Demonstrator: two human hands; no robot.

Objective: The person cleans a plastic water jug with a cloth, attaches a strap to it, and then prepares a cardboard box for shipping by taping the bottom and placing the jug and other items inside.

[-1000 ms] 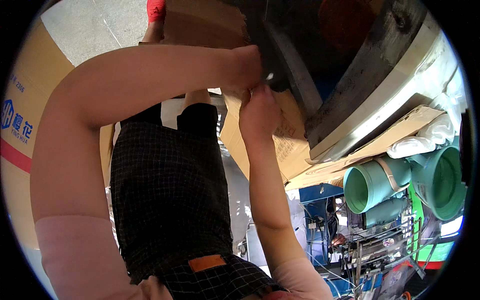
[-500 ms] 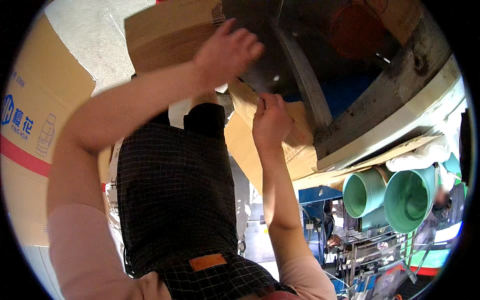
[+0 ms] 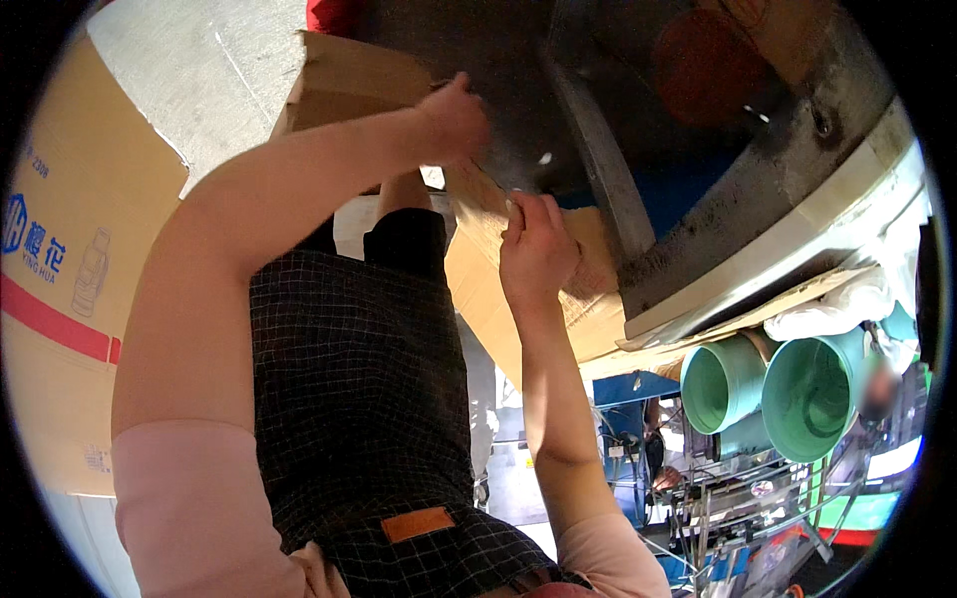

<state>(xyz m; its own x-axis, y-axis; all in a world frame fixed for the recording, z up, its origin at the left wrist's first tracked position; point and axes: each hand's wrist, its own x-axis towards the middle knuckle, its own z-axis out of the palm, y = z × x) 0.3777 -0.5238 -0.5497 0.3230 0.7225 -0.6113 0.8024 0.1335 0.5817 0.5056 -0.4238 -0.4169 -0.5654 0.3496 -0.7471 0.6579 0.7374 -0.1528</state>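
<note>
My right hand (image 3: pixel 539 246) is closed on the upper edge of a brown cardboard sheet (image 3: pixel 480 289), thumb pointing up. My left arm reaches across the top, and my left hand (image 3: pixel 457 122) is curled in at the right end of a raised cardboard flap (image 3: pixel 359 82). Its fingers are bunched, and part of their grip is hidden. Beyond both hands lies a dark hollow crossed by a worn grey bar (image 3: pixel 605 149). The cardboard lies along the near side of this hollow, below its thick stained rim (image 3: pixel 733 224).
A large cardboard box (image 3: pixel 70 369) with a red stripe stands at my left. Pale green cylinders (image 3: pixel 809 399) lie at the right above a metal wire rack (image 3: pixel 733 508). A reddish round shape (image 3: pixel 710 65) shows in the hollow. Grey floor (image 3: pixel 234 75) spreads at the upper left.
My left hand has moved a little left and down, and its fingers have curled in. The raised flap has shifted and looks narrower. My right hand has hardly moved.
</note>
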